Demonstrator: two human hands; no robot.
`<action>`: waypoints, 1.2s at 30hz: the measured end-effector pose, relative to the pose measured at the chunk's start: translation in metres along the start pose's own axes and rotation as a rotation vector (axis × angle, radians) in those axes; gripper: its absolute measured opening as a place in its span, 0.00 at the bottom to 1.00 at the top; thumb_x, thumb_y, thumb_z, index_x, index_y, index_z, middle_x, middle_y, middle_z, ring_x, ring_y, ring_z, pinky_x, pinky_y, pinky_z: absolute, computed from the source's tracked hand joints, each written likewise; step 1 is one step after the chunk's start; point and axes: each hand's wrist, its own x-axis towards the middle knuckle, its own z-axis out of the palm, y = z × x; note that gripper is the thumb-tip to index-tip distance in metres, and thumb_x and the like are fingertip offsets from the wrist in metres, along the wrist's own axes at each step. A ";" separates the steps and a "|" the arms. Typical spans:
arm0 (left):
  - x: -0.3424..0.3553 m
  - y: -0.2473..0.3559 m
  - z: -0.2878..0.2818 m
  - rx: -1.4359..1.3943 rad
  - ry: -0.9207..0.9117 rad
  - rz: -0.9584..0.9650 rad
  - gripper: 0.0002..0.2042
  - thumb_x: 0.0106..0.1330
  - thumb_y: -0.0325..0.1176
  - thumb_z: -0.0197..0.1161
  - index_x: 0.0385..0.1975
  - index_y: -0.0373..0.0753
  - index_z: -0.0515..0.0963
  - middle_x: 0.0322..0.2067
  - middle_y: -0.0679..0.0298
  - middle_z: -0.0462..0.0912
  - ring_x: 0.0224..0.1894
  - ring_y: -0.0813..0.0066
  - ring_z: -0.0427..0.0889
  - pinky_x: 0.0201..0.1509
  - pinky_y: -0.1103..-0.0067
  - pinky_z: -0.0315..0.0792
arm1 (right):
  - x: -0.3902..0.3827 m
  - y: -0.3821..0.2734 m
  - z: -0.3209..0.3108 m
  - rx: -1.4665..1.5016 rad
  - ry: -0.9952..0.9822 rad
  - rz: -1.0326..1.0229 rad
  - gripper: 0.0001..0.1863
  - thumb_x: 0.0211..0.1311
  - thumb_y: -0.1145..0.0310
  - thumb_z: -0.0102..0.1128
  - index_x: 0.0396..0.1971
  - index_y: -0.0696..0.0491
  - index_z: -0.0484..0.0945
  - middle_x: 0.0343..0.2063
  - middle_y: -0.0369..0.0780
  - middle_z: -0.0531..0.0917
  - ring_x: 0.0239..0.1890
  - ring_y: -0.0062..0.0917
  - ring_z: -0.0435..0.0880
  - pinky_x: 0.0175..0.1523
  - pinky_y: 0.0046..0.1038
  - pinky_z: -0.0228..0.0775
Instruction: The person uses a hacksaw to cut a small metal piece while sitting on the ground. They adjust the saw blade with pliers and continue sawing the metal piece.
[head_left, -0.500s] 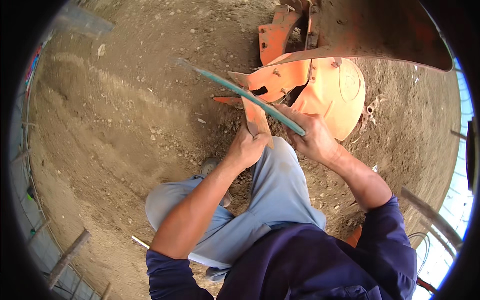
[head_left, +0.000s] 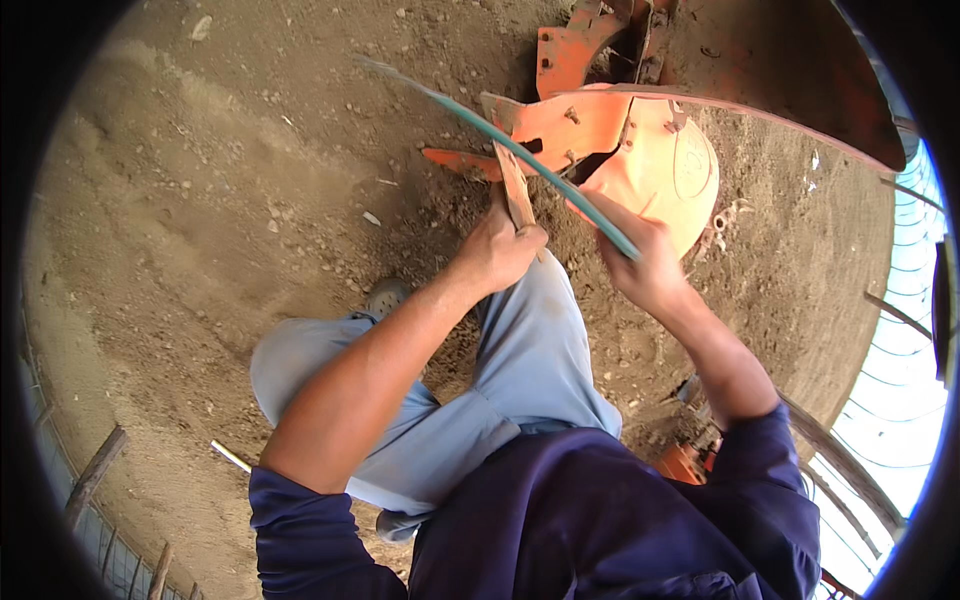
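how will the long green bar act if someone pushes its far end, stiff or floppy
The bar is probably stiff: it runs nearly straight from the right hand with no clear bend. Being held near one end, it would likely pivot there. It looks thin, so it may be light for its length.

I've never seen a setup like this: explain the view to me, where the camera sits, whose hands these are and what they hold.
There is no machine arm here, just a person's own two hands. The camera is worn on the head and looks down; its wide fisheye lens bends straight edges and gives the round dark border. The left hand grips a narrow, flat, brownish-orange piece. The right hand holds one end of a long thin teal bar, which crosses over that piece. Beyond the hands, orange metal parts and a large dark curved plate sit on stony soil.
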 end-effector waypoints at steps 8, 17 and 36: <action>0.003 0.000 0.009 -0.073 0.045 0.053 0.38 0.62 0.32 0.58 0.73 0.27 0.53 0.63 0.41 0.70 0.66 0.51 0.73 0.70 0.65 0.68 | 0.009 -0.001 0.003 -0.094 -0.129 0.064 0.30 0.63 0.80 0.56 0.68 0.58 0.74 0.44 0.56 0.87 0.38 0.46 0.92 0.45 0.38 0.84; 0.001 0.000 0.003 -0.016 -0.008 -0.086 0.40 0.63 0.34 0.57 0.74 0.28 0.47 0.63 0.35 0.70 0.65 0.41 0.75 0.67 0.60 0.71 | -0.041 -0.001 -0.027 -0.090 -0.072 0.043 0.30 0.62 0.85 0.57 0.67 0.58 0.76 0.41 0.53 0.89 0.37 0.43 0.92 0.45 0.39 0.85; 0.003 -0.007 0.004 0.045 0.001 0.101 0.42 0.65 0.36 0.58 0.75 0.27 0.45 0.57 0.35 0.76 0.55 0.45 0.83 0.61 0.60 0.76 | 0.025 -0.010 0.035 -0.018 -0.004 0.052 0.26 0.66 0.80 0.56 0.65 0.55 0.77 0.35 0.56 0.87 0.29 0.45 0.88 0.38 0.38 0.81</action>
